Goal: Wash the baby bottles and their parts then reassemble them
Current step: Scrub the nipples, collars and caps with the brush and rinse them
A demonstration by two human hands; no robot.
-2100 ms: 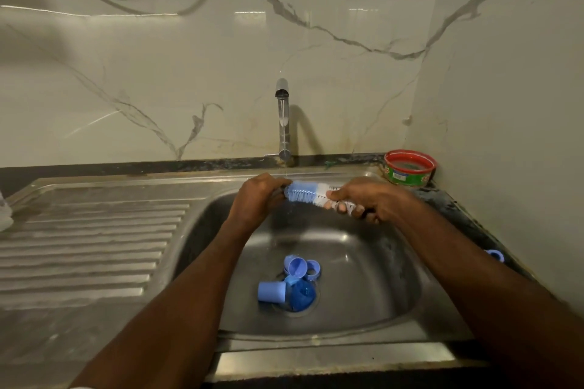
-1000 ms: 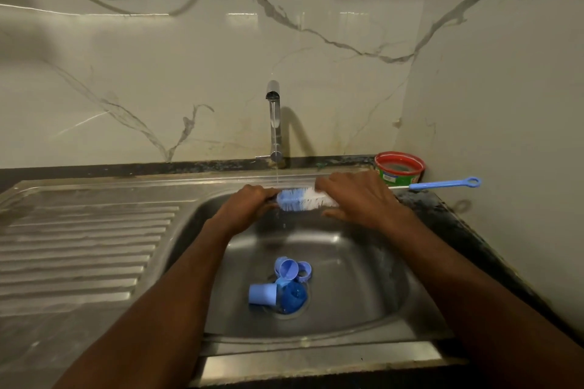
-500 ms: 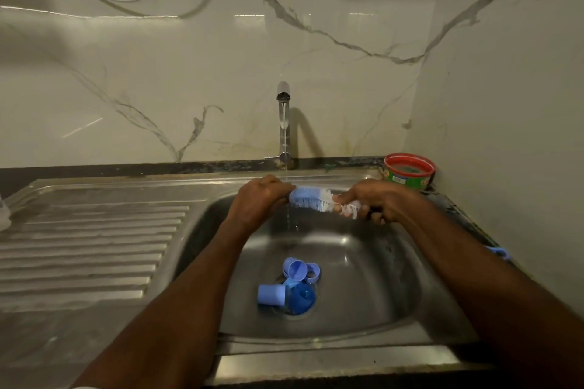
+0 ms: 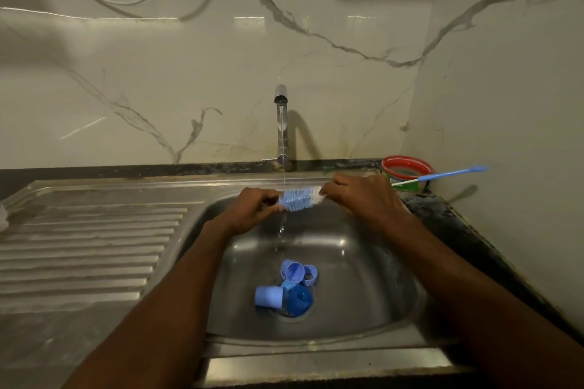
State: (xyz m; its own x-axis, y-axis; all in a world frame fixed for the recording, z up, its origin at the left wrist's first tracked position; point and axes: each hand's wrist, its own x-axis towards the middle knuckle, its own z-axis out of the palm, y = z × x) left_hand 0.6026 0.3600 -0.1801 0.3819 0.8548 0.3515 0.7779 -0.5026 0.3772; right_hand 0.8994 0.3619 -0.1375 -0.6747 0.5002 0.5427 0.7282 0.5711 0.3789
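Baby bottle parts (image 4: 289, 289), all blue, lay over the drain at lower centre of the sink (image 4: 363, 278). Above, at mid-frame, the left hand (image 4: 252, 210) pinched the bottle brush (image 4: 300, 198) tip under the tap's (image 4: 281, 126) stream; the right hand (image 4: 360, 199) gripped its handle end.

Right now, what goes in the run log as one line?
step: rinsing bottle brush under tap | left hand: grips brush tip | right hand: grips handle | blue bottle parts: in sink, unwashed
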